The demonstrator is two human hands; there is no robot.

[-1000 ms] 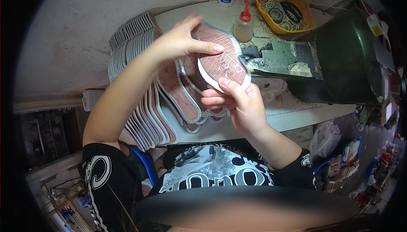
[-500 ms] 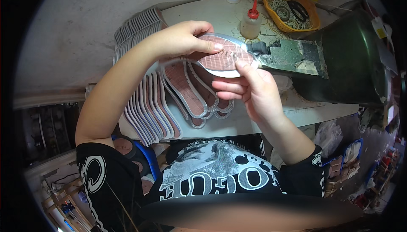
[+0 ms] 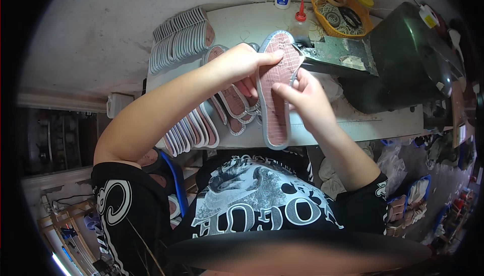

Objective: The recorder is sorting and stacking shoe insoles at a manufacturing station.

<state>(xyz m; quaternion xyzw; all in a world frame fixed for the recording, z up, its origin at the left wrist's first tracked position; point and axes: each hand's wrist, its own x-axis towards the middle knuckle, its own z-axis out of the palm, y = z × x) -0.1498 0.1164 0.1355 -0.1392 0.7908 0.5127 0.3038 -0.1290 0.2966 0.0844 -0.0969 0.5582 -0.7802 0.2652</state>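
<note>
Head view: our left hand and right hand pinch the grey-rimmed reddish rubber insole, steadying it at the green machine.

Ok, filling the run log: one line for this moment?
left hand: holds insole | right hand: pinches insole edge | insole toe at green machine

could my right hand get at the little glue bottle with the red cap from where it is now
Probably yes, once it lets go: the right hand pinches the insole, and the glue bottle stands just beyond on bare table, beside the machine.
</note>
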